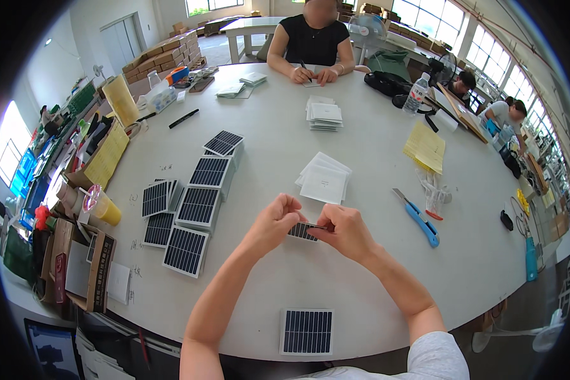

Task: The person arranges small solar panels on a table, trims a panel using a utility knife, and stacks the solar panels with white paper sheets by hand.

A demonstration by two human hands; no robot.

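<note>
The left hand (273, 223) and right hand (344, 229) met above the white table (373, 158), fingers pinched narrow on opposite ends of a small solar panel (303, 231) held between them, just above the tabletop; a further solar panel (306, 331) lay at the near edge; stacks of solar panels (193, 209) lay to the left; a pile of white paper squares (324, 179) lay just beyond the hands; a blue utility knife (418, 218) lay to the right; a seated person (311, 42) worked at the far side.
</note>
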